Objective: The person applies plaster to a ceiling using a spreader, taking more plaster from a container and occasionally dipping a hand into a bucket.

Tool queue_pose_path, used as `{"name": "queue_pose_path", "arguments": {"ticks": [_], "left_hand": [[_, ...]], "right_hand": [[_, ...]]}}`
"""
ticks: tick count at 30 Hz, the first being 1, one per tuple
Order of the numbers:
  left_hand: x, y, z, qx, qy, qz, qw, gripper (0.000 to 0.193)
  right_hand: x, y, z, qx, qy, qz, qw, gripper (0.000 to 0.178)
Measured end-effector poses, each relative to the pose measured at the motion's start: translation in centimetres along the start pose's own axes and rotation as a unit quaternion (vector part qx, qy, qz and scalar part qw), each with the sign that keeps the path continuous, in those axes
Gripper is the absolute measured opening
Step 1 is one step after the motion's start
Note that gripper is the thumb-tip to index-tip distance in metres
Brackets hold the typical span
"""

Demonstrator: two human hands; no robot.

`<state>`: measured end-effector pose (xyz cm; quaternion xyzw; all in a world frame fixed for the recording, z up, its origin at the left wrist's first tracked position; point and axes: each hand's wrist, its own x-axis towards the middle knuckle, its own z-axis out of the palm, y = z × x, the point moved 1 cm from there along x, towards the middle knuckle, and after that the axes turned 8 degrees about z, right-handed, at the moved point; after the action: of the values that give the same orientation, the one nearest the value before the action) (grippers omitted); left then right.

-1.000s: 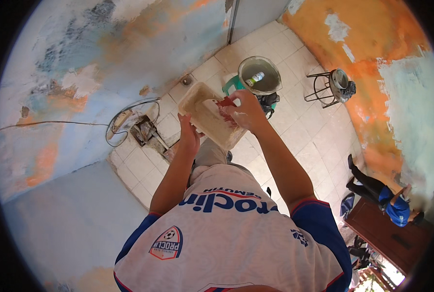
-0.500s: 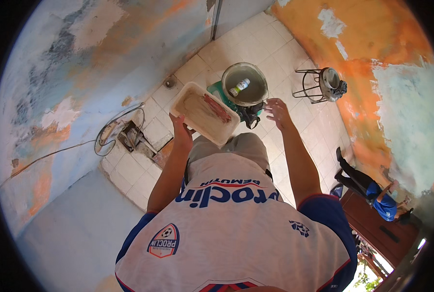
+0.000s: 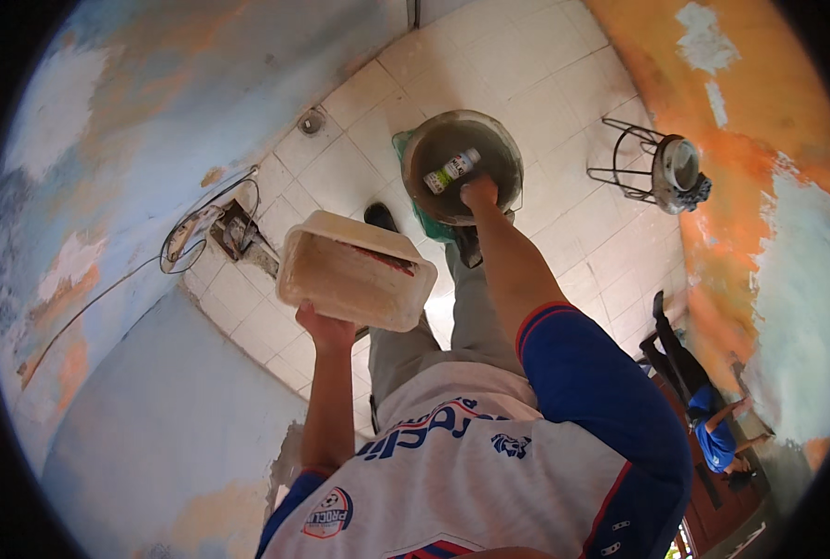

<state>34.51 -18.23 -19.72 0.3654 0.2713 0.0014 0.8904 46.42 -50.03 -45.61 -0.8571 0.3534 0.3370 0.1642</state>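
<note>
My left hand point(image 3: 326, 328) is closed on the near edge of an off-white rectangular plastic tub point(image 3: 340, 291), which is tilted toward me. A long reddish strip point(image 3: 378, 258) lies along the tub's far inner side; I cannot make out its kind. Inside the round grey bucket point(image 3: 448, 140) is my right hand point(image 3: 479, 192), its fingers hidden from view. Just left of that hand, a small white and green bottle point(image 3: 452, 171) lies in the bucket.
Green material point(image 3: 429, 224) shows beneath the bucket. A metal stool point(image 3: 631, 163) bearing a round container point(image 3: 680, 166) stands by the orange wall. Cables point(image 3: 187, 233) hang near a floor opening point(image 3: 233, 228) at left. Another person point(image 3: 713, 419) is at the far right.
My right hand has gone from beside the bucket down into it. The tub has moved left and nearer to me and tipped more upright. My view has turned and leaned forward.
</note>
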Motion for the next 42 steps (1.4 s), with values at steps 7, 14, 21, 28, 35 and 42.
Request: {"name": "queue_pose_path", "arguments": {"ticks": [7, 14, 21, 28, 35, 42], "left_hand": [[-1.4, -5.3, 3.3, -0.032, 0.076, 0.066, 0.994, 0.091], [-2.5, -6.6, 6.5, -0.034, 0.086, 0.08, 0.992, 0.086], [-3.3, -7.4, 5.8, -0.081, 0.115, 0.102, 0.985, 0.09], [-3.6, -7.4, 5.8, -0.06, 0.1, 0.111, 0.987, 0.085], [-3.5, -7.8, 6.2, -0.033, 0.108, 0.117, 0.987, 0.083], [-3.1, -8.3, 6.4, -0.024, 0.117, 0.116, 0.986, 0.084]], "right_hand": [[4.7, 0.5, 3.8, -0.201, 0.006, -0.193, 0.96, 0.03], [4.1, 1.0, 1.0, -0.268, 0.136, -0.358, 0.884, 0.03], [2.3, 1.1, -3.9, -0.353, -0.2, -0.343, 0.848, 0.036], [1.0, -1.7, -8.5, -0.395, -0.317, -0.38, 0.774, 0.049], [4.6, -0.3, -6.5, 0.158, -0.378, -0.037, 0.911, 0.061], [4.5, -3.5, -0.3, 0.343, -0.312, -0.009, 0.886, 0.07]]}}
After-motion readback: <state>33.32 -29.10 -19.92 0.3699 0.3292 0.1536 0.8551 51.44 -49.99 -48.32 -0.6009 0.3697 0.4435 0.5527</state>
